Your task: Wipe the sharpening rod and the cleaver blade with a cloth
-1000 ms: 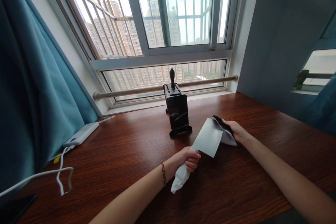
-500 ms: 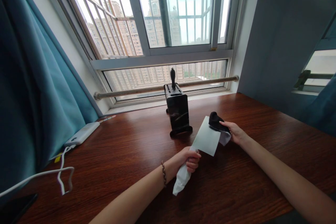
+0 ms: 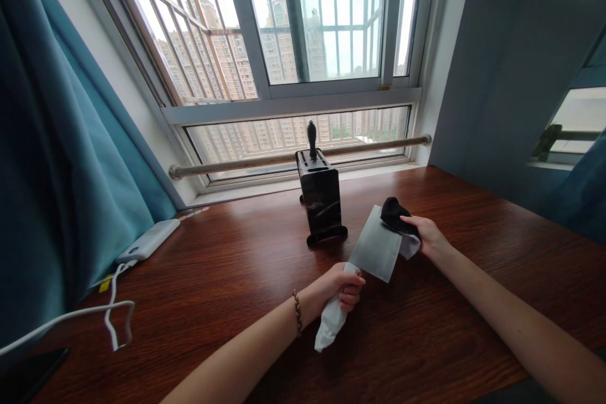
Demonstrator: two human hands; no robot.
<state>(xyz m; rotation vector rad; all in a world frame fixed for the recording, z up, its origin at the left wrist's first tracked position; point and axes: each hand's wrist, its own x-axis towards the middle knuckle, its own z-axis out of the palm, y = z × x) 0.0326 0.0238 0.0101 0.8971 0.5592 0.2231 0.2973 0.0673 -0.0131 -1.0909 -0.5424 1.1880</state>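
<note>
My left hand (image 3: 344, 287) is closed around the handle of a cleaver, whose handle is wrapped in white paper or tissue (image 3: 330, 327). The broad grey blade (image 3: 377, 245) points up and to the right above the table. My right hand (image 3: 426, 235) grips a black cloth (image 3: 396, 217) with a pale underside, pressed against the blade's far right corner. Part of the blade is hidden under the cloth. Behind the blade stands a black knife block (image 3: 322, 202) with a single dark handle (image 3: 311, 139) sticking up from its top.
Everything rests on a brown wooden table (image 3: 227, 290) beneath a barred window. At the left lie a white power strip (image 3: 149, 241) with a white cable (image 3: 110, 322) and a dark flat object (image 3: 35, 372). A blue curtain (image 3: 80, 139) hangs beside them.
Both hands, the cleaver and the cloth have shifted slightly to the right. The blade looks greyer now, as if its angle to the light has changed.
</note>
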